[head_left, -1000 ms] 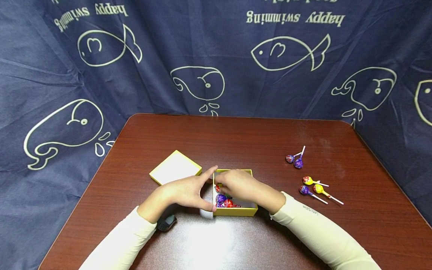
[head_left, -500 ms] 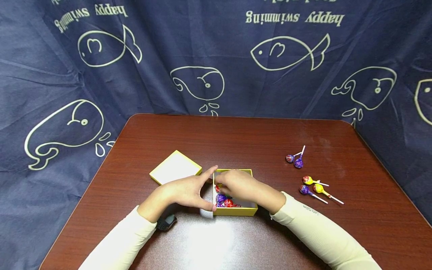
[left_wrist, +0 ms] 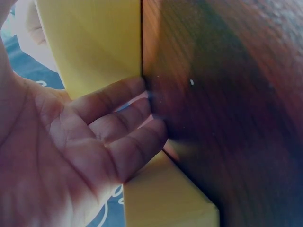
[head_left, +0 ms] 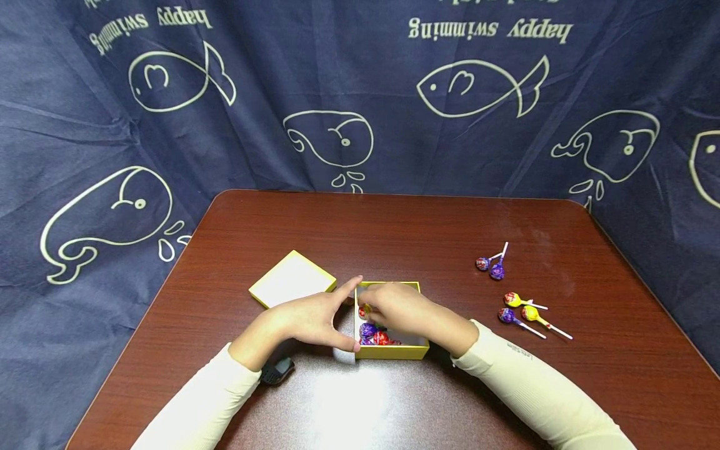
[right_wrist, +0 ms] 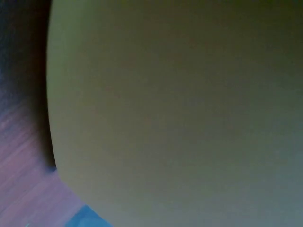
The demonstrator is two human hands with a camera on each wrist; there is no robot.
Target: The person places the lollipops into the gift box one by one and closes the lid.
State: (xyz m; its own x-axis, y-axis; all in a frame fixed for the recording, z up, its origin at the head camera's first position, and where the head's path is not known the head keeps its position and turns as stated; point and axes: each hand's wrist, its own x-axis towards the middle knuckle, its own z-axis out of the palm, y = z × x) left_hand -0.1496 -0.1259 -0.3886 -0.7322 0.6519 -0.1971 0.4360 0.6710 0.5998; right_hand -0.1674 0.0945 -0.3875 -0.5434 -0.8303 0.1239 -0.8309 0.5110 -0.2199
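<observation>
In the head view, a yellow box (head_left: 394, 353) stands on the table with several wrapped lollipops inside. Among them are a purple lollipop (head_left: 368, 332) and a red lollipop (head_left: 384, 339) in the near left corner. My left hand (head_left: 312, 319) is spread along the box's left side, thumb at the near corner and index finger at the far one; its other fingers (left_wrist: 135, 144) rest low beside the yellow wall. My right hand (head_left: 402, 309) reaches into the box, curled fingers at a red-and-yellow lollipop (head_left: 364, 310), partly hidden. Only a yellow wall (right_wrist: 175, 113) fills the right wrist view.
A yellow lid (head_left: 292, 279) with a white inside lies behind my left hand. On the right are two purple lollipops (head_left: 497, 270) with crossing sticks and, nearer, a group of yellow lollipops (head_left: 530, 314) and a purple one. A dark printed curtain (head_left: 388, 150) hangs behind the table.
Both hands keep nearly the same place. The red-and-yellow lollipop at the right fingertips has shifted very slightly.
</observation>
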